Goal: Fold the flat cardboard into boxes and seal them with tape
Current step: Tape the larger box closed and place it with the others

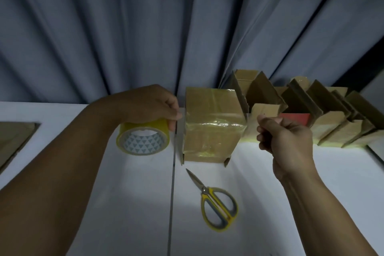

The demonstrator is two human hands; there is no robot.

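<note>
While tape strip [216,124] spans cardboard box [209,100] at mid-table, sealing is in hand. Left hand [149,104] grips tape roll [143,139], left of box. Right hand [288,141], fingers curled, apparently pinches strip end, right of box. Next, likely: press strip down, cut with scissors [216,199] lying near.

Yellow tape roll [143,139], triangle-patterned core; brown box [212,124]; yellow-grey scissors [216,203]; blue-grey curtain [145,27].

A white tabletop [124,203] with a dark seam [172,193] running front to back; just right of the seam stands a taped box [212,131]; in front of it lie yellow-and-grey scissors [216,203], blades closed, tips toward the box; open boxes [332,122] line the back right; flat cardboard [14,141] shows at the left edge.
</note>
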